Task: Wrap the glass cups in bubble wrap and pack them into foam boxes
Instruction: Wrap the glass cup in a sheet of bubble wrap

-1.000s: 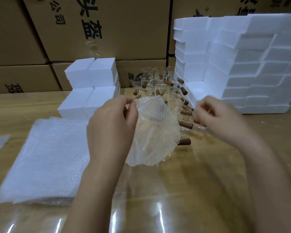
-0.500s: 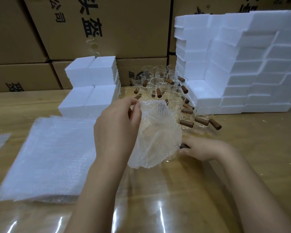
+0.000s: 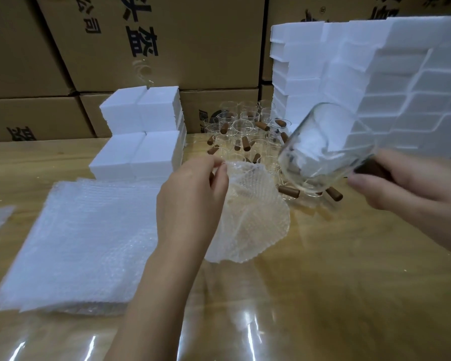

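Gripped by its wooden handle [image 3: 369,168] in the right hand [image 3: 412,190], the glass cup [image 3: 323,147] tilts above the bench [image 3: 349,277] beside the bubble wrap sheet [image 3: 255,222] pinched in the left hand [image 3: 190,204], and a careless swing could clip the standing cups [image 3: 242,126] below.

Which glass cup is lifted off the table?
The tilted cup whose brown handle the right hand grips, in front of the tall foam stack; the other cups all stand clustered on the table.

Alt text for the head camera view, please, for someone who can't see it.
The right hand holds a tilted glass cup by its brown handle above a wooden table, while the left hand pinches a piece of bubble wrap. More cups, foam boxes and cardboard cartons stand behind.
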Demonstrator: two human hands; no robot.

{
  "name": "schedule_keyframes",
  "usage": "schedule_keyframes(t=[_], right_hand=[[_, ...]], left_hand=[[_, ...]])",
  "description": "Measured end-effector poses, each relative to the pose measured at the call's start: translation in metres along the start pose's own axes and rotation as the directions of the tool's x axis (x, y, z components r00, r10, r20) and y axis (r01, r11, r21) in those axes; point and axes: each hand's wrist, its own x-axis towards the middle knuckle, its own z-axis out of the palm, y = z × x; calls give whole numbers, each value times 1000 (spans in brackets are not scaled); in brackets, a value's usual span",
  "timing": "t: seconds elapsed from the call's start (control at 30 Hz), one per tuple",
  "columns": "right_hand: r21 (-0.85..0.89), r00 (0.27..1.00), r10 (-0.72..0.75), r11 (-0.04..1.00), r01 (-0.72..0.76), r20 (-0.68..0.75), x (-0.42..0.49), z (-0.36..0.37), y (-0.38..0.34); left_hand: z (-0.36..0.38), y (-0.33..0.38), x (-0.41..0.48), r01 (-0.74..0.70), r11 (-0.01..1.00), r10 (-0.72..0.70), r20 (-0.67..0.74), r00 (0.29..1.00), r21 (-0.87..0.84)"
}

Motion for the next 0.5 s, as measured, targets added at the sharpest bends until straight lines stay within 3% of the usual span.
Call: schedule_keyframes(t=[0.1,0.2,0.3,0.4,0.5], right_hand=[[-190,982,5,981,32,191,-2,11,-23],[-388,917,63,916,103,393,6,27,-36],[-409,880,148,911,56,451,18,47,-34],[-346,882,149,938,17,448,30,66,-30],[-23,901,164,985,-170,402,46,82,-27]], left_hand=[[1,4,-2,-33,999,33,8,999,-18],[2,8,-4,-48,998,49,15,999,-41],[5,16,-8,-96,994,98,35,995,-61],[7,25,-13,-186,981,186,-9,983,-58],[12,31,-17,-281,957,278,-45,959,-68]])
